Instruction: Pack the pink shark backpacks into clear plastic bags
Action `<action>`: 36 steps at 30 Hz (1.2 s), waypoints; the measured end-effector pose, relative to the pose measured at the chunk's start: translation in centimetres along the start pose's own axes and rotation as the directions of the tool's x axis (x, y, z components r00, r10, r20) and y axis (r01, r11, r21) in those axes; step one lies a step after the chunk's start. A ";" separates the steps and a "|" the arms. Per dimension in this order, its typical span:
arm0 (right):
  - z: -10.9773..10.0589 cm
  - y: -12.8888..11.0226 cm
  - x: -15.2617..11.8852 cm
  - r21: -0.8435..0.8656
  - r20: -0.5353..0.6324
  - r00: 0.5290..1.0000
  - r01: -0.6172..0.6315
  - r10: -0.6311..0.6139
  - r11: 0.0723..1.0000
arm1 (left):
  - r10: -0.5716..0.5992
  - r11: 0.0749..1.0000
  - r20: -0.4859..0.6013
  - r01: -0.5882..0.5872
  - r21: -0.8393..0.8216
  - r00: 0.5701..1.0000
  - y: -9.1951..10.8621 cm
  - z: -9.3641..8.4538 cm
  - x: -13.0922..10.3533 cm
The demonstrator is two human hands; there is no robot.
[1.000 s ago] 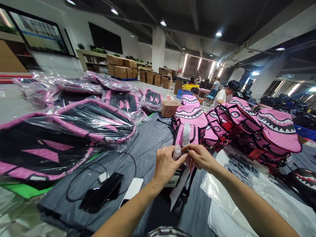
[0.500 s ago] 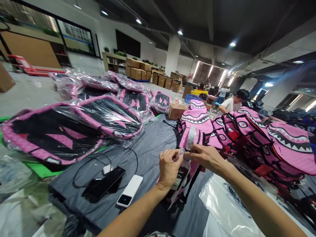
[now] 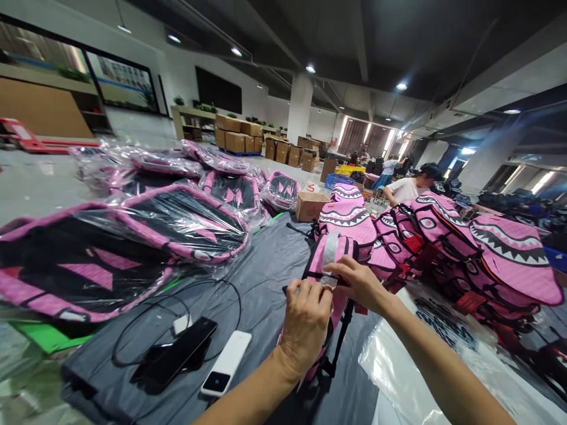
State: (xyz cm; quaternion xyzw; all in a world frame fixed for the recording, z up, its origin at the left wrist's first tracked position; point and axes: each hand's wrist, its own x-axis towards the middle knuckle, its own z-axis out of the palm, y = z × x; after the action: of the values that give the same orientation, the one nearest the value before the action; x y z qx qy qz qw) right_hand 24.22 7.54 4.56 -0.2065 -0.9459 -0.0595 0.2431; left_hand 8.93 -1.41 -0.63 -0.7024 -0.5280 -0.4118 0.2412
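Observation:
A pink and black backpack (image 3: 316, 261) stands in front of me, with a greyish translucent plastic wrap (image 3: 331, 248) around one of its upper parts. My left hand (image 3: 308, 321) is closed against the near side of this backpack, fingers curled down; what they grip is hidden behind the knuckles. Just above and to the right, my right hand (image 3: 357, 283) pinches at the lower end of the plastic wrap, its thumb hidden. The fingertips of both hands are close together. A black strap (image 3: 343, 333) hangs down the bag's right side.
Pink shark-mouth backpacks (image 3: 509, 248) are piled at right. Plastic-wrapped bags (image 3: 181, 221) lie at left. A black phone (image 3: 179, 354), a white power bank (image 3: 227, 363) and a cable rest on the grey cloth (image 3: 261, 265). Clear plastic bags (image 3: 398, 354) lie at right; a person (image 3: 403, 189) works beyond.
My left hand has turned over, its knuckles now facing up, and lies lower. The clear plastic seen between my fingers is now covered. The view has shifted slightly right.

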 end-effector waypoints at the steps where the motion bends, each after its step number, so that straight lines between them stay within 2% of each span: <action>1: 0.2 0.1 -0.2 -0.029 -0.048 0.997 0.060 -0.062 0.998 | 0.015 1.000 0.007 -0.015 0.026 1.000 0.2 0.0 -0.1; 4: 0.8 0.0 -1.0 -0.214 -0.200 0.944 0.221 -0.264 0.951 | 0.067 0.996 0.032 -0.069 0.058 0.997 0.2 -0.1 -0.5; 6: 1.1 -0.5 -1.5 -0.357 -0.278 0.899 0.229 -0.337 0.906 | 0.045 0.994 0.063 -0.039 -0.100 0.997 -0.5 -0.1 -0.7; 7: 1.3 -0.8 -1.8 -0.418 -0.308 0.884 0.208 -0.353 0.884 | -0.021 0.967 0.086 0.042 -0.250 0.996 -1.0 -0.2 -0.6; 8: 1.5 -1.2 -2.0 -0.468 -0.332 0.874 0.174 -0.354 0.867 | -0.127 0.890 0.126 0.170 -0.423 0.984 -1.7 -0.2 -0.4; 9: 1.6 -1.6 -2.2 -0.505 -0.357 0.869 0.130 -0.344 0.853 | -0.255 0.746 0.194 0.320 -0.584 0.947 -2.3 -0.3 -0.1; 10: 1.8 -2.1 -2.5 -0.532 -0.381 0.866 0.082 -0.325 0.843 | -0.371 0.548 0.288 0.459 -0.700 0.883 -2.9 -0.5 0.3; 11: 2.0 -2.4 -2.7 -0.549 -0.405 0.862 0.036 -0.303 0.835 | -0.449 0.331 0.399 0.563 -0.757 0.800 -3.4 -0.7 0.8; 13: 2.3 -2.9 -3.2 -0.566 -0.432 0.862 -0.030 -0.265 0.824 | -0.454 -0.036 0.626 0.690 -0.723 0.633 -3.9 -1.2 1.8; 14: 2.4 -3.0 -3.5 -0.568 -0.434 0.866 -0.048 -0.249 0.821 | -0.411 -0.154 0.718 0.734 -0.661 0.561 -3.9 -1.4 2.3; 16: 2.6 -3.1 -3.8 -0.565 -0.432 0.873 -0.065 -0.228 0.822 | -0.317 -0.263 0.837 0.806 -0.530 0.447 -3.6 -1.8 3.1; 18: 2.6 -2.9 -4.0 -0.553 -0.440 0.871 -0.071 -0.218 0.830 | -0.267 -0.272 0.895 0.863 -0.426 0.357 -3.0 -1.8 3.7; 21: 2.7 -2.4 -4.1 -0.539 -0.447 0.869 -0.070 -0.214 0.840 | -0.218 -0.249 0.944 0.921 -0.300 0.248 -2.2 -1.2 4.3; 23: 2.9 -2.1 -4.1 -0.539 -0.436 0.876 -0.072 -0.205 0.839 | -0.187 -0.254 0.960 0.934 -0.251 0.207 -1.9 -0.6 4.7; 29: 3.3 -1.6 -4.7 -0.512 -0.349 0.929 -0.079 -0.123 0.855 | -0.108 -0.272 0.969 0.931 -0.243 0.221 -1.6 -0.4 5.2; 34: 3.5 -2.2 -4.7 -0.542 -0.405 0.901 -0.098 -0.157 0.834 | -0.039 -0.258 0.979 0.944 -0.206 0.202 -2.1 -0.4 4.5; 36: 3.9 -2.5 -4.7 -0.534 -0.425 0.896 -0.133 -0.130 0.835 | -0.009 -0.288 0.979 0.937 -0.196 0.202 -2.2 -0.2 3.9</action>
State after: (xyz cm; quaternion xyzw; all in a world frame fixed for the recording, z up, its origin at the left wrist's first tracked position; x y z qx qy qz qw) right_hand 25.23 4.36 -1.13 -0.2490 -0.8072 -0.3738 0.3830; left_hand 7.18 1.24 2.52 -0.3615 -0.4374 -0.3792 -0.7309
